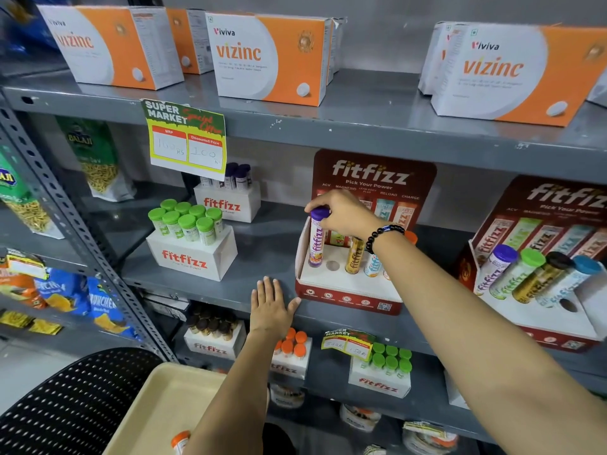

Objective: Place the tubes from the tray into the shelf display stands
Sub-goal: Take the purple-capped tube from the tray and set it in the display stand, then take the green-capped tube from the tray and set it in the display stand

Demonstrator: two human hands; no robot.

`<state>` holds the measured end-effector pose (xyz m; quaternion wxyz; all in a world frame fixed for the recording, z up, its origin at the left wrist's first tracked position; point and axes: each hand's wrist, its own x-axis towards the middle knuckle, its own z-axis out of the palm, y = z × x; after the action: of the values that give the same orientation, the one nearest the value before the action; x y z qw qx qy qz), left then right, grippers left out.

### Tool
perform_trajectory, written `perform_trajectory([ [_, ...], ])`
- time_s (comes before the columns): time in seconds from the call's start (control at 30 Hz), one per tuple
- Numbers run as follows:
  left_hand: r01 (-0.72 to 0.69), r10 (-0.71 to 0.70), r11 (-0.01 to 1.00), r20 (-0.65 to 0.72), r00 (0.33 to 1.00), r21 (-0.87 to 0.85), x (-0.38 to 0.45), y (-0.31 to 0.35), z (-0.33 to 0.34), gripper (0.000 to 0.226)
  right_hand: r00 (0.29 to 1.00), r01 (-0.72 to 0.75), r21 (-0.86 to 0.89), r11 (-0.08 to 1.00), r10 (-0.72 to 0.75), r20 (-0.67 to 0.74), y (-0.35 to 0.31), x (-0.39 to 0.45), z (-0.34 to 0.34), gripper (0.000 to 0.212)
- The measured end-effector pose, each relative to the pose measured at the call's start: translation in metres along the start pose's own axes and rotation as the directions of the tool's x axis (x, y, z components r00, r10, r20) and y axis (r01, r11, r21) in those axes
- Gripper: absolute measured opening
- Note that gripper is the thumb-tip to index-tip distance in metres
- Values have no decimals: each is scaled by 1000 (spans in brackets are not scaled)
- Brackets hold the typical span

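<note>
Closest to you, the cream tray (154,399) sat low on a black seat, and one orange-capped tube (180,441) still lay in it, partly hidden by your arm. Your left hand (270,307) lay flat on the shelf edge (210,290) with its fingers spread and holding nothing, just beside the red display stand (348,298). Farther in, the fingers of your right hand (341,213) were pinched on the cap of the purple tube (316,239), which stood in the stand's far-left hole. I think you needed to keep it straight and push down softly until it sat. The next hole (332,265) was empty; a gold tube (354,257) and a blue-and-white tube (372,266) filled others.
</note>
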<state>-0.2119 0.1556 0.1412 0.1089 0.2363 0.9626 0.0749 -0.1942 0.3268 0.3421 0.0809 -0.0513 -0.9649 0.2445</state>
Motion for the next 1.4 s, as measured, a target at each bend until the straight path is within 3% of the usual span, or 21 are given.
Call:
perform_trajectory([
  [0.4, -5, 5, 1000, -11, 1000, 9, -2, 0, -1, 72, 996, 56, -97, 994, -49, 74, -10, -6, -4, 39],
  [0.93, 0, 0, 1000, -13, 1000, 14, 0, 1, -1, 71, 998, -31, -90, 995, 36, 50, -1, -11, 20, 43],
  [1.07, 1, -1, 1000, 3, 1000, 5, 1, 0, -1, 72, 996, -42, -124, 991, 51, 70, -3, -13, 20, 56],
  [1.27, -38, 37, 998, -28, 999, -57, -1, -11, -4, 71, 974, 129, -140, 982, -152, -168, -22, -26, 36, 54],
  [1.4, 18, -51, 984, -183, 982, -178, -37, -33, 13, 66, 947, 283, -188, 941, -305, -102, -42, -35, 71, 50],
])
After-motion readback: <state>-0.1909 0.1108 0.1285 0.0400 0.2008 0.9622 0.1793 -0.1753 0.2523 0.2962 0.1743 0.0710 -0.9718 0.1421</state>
